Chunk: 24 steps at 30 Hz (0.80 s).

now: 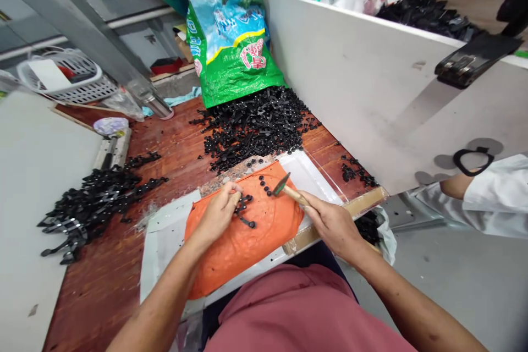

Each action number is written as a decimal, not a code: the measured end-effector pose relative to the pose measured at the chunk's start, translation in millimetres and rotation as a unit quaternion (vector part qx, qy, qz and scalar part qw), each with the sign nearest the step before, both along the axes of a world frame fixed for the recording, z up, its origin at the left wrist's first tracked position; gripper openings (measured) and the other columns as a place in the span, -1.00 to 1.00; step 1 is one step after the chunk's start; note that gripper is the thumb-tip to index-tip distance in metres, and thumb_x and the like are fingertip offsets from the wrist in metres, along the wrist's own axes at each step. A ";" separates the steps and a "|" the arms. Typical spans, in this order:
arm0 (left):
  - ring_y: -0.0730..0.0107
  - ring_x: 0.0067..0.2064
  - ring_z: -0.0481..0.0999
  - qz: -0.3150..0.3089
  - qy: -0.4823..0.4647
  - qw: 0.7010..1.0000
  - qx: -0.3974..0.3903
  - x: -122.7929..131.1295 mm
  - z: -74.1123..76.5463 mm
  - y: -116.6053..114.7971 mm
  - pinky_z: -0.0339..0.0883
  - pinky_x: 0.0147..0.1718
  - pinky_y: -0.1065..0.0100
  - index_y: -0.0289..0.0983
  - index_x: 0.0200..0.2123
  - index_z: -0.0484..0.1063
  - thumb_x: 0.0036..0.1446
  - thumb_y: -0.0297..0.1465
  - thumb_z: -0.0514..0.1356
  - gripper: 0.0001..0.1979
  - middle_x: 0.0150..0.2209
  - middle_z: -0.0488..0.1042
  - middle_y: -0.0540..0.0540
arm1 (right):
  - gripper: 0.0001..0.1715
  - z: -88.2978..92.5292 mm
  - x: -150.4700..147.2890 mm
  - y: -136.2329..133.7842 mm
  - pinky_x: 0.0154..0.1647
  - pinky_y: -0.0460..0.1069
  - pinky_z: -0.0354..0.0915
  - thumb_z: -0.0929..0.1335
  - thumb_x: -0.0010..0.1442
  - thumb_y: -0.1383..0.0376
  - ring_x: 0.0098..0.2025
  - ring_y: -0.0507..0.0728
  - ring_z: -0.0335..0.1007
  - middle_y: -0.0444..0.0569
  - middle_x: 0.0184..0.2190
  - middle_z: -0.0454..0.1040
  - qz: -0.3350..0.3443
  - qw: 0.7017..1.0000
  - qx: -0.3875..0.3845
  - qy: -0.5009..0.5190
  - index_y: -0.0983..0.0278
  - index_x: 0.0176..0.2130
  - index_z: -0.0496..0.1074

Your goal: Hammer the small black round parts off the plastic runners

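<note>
Pinched in the closed fingertips of the left hand (pixel 220 212), a branched black plastic piece (pixel 246 215) is held low over the orange sheet (pixel 243 256); how firmly cannot be told. Should the sheet be rucked or pulled, the branch could be tipped and the pinch lost. Just to the right, small black round pieces (pixel 264 184) are strewn near the sheet's far edge, where they might be knocked off by a careless sweep. Beside them, a wooden-handled hammer-like tool (pixel 293 195) is gripped by the curled right hand (pixel 332 223), its head angled above the sheet. If its head were swung too far left, the left fingertips could be struck.
</note>
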<state>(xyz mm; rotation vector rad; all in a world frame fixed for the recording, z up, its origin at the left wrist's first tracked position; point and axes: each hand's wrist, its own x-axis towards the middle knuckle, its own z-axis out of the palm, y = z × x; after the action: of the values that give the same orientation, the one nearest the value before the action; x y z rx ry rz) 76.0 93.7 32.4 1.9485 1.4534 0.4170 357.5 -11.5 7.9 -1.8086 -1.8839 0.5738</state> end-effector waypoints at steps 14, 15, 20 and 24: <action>0.04 0.14 0.40 0.309 0.421 0.815 0.250 -151.7 148.9 83.3 0.21 0.09 0.02 -0.27 0.21 0.27 0.36 -0.17 -0.11 -0.51 0.17 0.41 -0.21 | -0.51 -18.5 20.4 -7.7 -0.18 0.08 0.52 0.16 0.47 0.19 -0.12 0.24 0.64 -0.04 -0.04 0.65 -0.013 0.999 -0.028 -0.035 0.05 0.29 0.37; 0.07 0.14 0.42 0.277 0.398 0.838 0.250 -146.7 141.6 86.7 0.22 0.10 0.07 -0.29 0.17 0.32 0.36 -0.19 -0.09 -0.53 0.16 0.43 -0.21 | -0.51 -19.5 20.9 -7.3 -0.17 0.08 0.52 0.16 0.48 0.18 -0.11 0.25 0.65 -0.05 -0.04 0.66 -0.012 0.999 -0.026 -0.035 0.04 0.29 0.36; 0.21 -0.01 0.54 0.062 0.277 0.950 0.128 -92.1 69.5 109.9 0.32 0.03 0.31 -0.24 -0.17 0.52 0.24 -0.32 0.08 -0.76 -0.06 0.61 -0.11 | -0.47 -24.0 24.5 -4.4 -0.10 0.08 0.52 0.12 0.48 0.11 -0.08 0.25 0.64 -0.09 -0.03 0.65 -0.006 0.997 -0.063 -0.039 -0.04 0.33 0.32; 0.18 -0.05 0.57 0.021 0.206 0.975 0.074 -52.5 17.7 129.8 0.33 -0.04 0.29 -0.19 -0.19 0.52 0.17 -0.40 0.19 -0.85 -0.12 0.64 -0.11 | -0.42 -26.5 25.9 -3.7 -0.04 0.08 0.50 0.08 0.47 0.06 -0.04 0.25 0.63 -0.10 0.02 0.63 -0.007 0.995 -0.095 -0.034 -0.04 0.35 0.29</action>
<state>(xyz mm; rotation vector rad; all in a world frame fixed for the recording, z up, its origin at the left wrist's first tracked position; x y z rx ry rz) 23.5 223.5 50.2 2.2199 1.7665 0.1442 383.4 -15.2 -18.6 -1.9818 -1.9152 0.7178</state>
